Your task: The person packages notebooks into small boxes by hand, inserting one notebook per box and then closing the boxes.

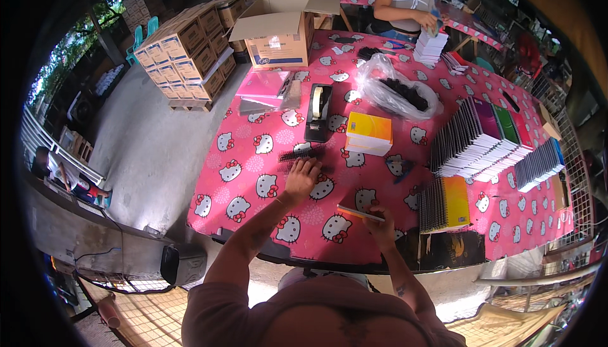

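My left hand (303, 179) is lowered onto black spiral binding coils (302, 154) on the table, its bent fingers closed around one of them; the fingertips are partly hidden. In my right hand (382, 225) is a thin pad of sheets (360, 213) with an orange cover edge, gripped at its right end and held nearly level above the table edge. Beyond the hands sits a small stack of yellow-covered pads (369, 133). A black tape dispenser (318, 113) stands left of that stack.
Spiral-bound notebooks (472, 141) stand in rows at right, with yellow ones (443, 204) nearer. A plastic bag of black coils (399, 90), pink folders (266, 84) and an open carton (278, 43) lie farther back. Another person (405, 5) handles a white stack across the pink table (253, 204).
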Motion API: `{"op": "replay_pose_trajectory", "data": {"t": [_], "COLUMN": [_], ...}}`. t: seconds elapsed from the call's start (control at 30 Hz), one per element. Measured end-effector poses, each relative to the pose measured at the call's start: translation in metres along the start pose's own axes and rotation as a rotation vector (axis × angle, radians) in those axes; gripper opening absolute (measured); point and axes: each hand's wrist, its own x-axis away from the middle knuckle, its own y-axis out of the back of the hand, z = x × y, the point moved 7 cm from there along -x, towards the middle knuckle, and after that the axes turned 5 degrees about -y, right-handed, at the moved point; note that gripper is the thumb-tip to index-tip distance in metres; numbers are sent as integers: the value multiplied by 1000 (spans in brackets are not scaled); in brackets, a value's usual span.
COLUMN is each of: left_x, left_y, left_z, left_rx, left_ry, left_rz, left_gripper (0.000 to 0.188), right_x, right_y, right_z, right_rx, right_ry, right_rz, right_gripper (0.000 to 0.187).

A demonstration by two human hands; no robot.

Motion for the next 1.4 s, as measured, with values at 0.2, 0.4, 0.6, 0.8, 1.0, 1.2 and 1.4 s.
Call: {"op": "replay_pose_trajectory", "data": {"t": [0.2, 0.4, 0.6, 0.8, 1.0, 1.2, 1.4], "left_x": [-12, 33, 28, 10, 2, -10, -36], "left_y": [44, 41, 63, 93, 96, 100, 121], "left_z": [-18, -57, -75, -79, -71, -60, -67], "left_rx": [319, 750, 746, 627, 626, 658, 636], "left_ry": [335, 594, 461, 324, 316, 339, 39], "left_rz": [-26, 43, 78, -118, -73, 79, 192], "left_gripper": [30, 29, 25, 19, 14, 18, 31], "right_x": [-5, -10, -9, -11, -13, -12, -18], "right_y": [-5, -6, -5, -5, -5, -7, -11], "right_z": [-10, -5, -7, 12, 28, 46, 67], "right_rx": [63, 77, -18, 20, 14, 63, 139], "right_ry": [-118, -95, -185, -151, -123, -56, -6], "right_rz": [29, 82, 85, 77, 80, 127, 178], "right_gripper": [21, 22, 28, 31, 29, 26, 23]}}
